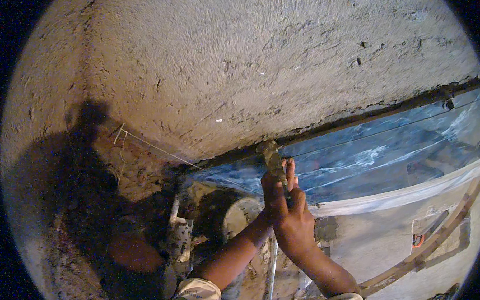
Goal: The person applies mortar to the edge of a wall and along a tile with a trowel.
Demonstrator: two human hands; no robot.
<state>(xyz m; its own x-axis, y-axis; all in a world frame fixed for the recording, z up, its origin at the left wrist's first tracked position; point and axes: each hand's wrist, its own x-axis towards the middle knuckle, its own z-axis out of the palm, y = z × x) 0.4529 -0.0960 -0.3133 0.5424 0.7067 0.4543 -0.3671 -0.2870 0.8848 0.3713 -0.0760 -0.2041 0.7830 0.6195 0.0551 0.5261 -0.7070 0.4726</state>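
Near the middle of the view, my left hand [273,196] is closed around a narrow, dirt-caked tool [273,157] with a worn, yellowish-brown upper end. My right hand [296,222] presses close against the left one, its fingers curled in around the lower part of the tool, which the hands hide. The tool's upper end reaches the dark gap along the base of a rough plastered wall [285,61]. Beneath it lies a blue, glossy, marbled surface [356,162]. A thin taut string [160,149] runs toward the hands from a small stick at the left.
A round, muddy container [241,216] stands below my left hand, beside a light pipe [272,267]. A white strip [397,197] edges the blue surface. Lower right, a curved wooden piece [421,254] lies near a small orange item [417,240]. A dark shadow covers the left.
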